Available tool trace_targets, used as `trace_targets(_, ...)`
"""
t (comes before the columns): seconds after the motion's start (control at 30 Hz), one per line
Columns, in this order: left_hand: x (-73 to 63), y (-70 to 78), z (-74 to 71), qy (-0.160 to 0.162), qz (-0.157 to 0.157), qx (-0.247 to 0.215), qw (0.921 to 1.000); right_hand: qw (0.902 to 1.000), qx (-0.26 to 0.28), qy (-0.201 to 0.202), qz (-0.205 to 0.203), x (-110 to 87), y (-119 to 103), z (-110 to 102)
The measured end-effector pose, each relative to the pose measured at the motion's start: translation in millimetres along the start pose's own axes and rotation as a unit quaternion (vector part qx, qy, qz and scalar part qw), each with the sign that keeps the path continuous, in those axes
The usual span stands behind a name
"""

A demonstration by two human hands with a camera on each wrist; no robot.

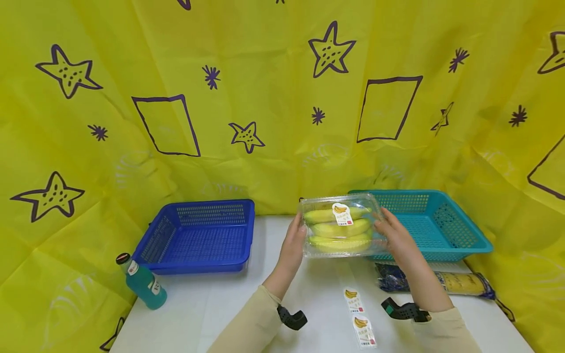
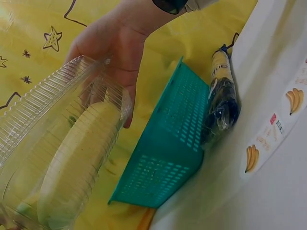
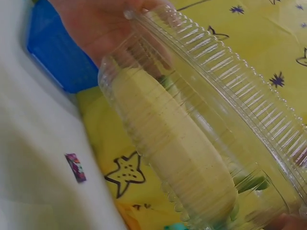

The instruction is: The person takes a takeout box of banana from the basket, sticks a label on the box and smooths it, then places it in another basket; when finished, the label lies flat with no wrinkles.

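Observation:
A clear plastic clamshell box (image 1: 337, 253) with several yellow bananas (image 1: 342, 229) inside is held up above the white table. On its lid sits a white banana-picture sticker (image 1: 342, 214). My left hand (image 1: 292, 241) grips the box's left side; my right hand (image 1: 398, 239) holds the right side, fingers round the edge. The left wrist view shows the right hand (image 2: 112, 48) at the far end of the box, and the right wrist view shows the left hand (image 3: 103, 28) there. Below the box, two similar stickers (image 1: 354, 300) lie on the table.
A blue basket (image 1: 198, 267) stands at the left, with a teal bottle (image 1: 145, 286) beside it. Behind the right hand is a teal basket (image 1: 446, 255). A long blue-and-yellow packet (image 1: 463, 283) lies in front of that basket. A yellow patterned curtain (image 1: 282, 98) hangs behind.

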State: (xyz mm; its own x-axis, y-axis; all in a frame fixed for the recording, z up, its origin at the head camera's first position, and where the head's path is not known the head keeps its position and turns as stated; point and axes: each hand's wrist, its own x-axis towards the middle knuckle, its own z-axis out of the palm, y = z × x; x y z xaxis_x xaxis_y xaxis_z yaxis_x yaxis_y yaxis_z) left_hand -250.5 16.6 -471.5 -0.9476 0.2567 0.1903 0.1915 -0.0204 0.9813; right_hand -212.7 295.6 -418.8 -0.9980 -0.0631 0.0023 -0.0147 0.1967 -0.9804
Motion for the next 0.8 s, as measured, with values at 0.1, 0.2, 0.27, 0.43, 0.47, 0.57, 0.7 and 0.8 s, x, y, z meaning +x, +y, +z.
trace_targets(0.1,7.9,3.5,10.0,-0.007,-0.007,0.002,0.9999,1.0000,-0.003,0.006,0.007,1.4,0.9,-14.3)
trace_targets(0.2,15.5,7.5,19.7,-0.014,-0.015,0.008,0.9998,0.9999,0.009,0.007,0.012,3.6,1.4,-28.5)
trace_targets(0.27,20.1,10.1,26.0,-0.019,-0.020,0.011,0.9996,0.9997,0.019,0.005,0.013,5.0,1.6,-37.5)
trace_targets(0.43,30.6,13.2,40.8,-0.035,-0.031,0.017,0.9988,0.9996,0.024,0.011,0.014,6.6,2.6,-57.7)
trace_targets(0.47,32.7,13.3,43.9,-0.036,-0.033,0.018,0.9986,0.9995,0.022,0.013,0.016,6.8,2.9,-61.6)
trace_targets(0.57,38.2,13.0,53.2,-0.044,-0.043,0.022,0.9979,0.9994,0.026,0.010,0.019,7.4,5.8,-74.5)
trace_targets(0.7,43.2,13.4,65.8,-0.051,-0.069,0.022,0.9961,0.9996,0.024,0.003,0.017,8.6,13.3,-94.1)
trace_targets(0.8,46.1,15.2,75.6,-0.060,-0.088,0.022,0.9940,0.9996,0.026,0.002,0.010,8.6,17.9,-108.4)
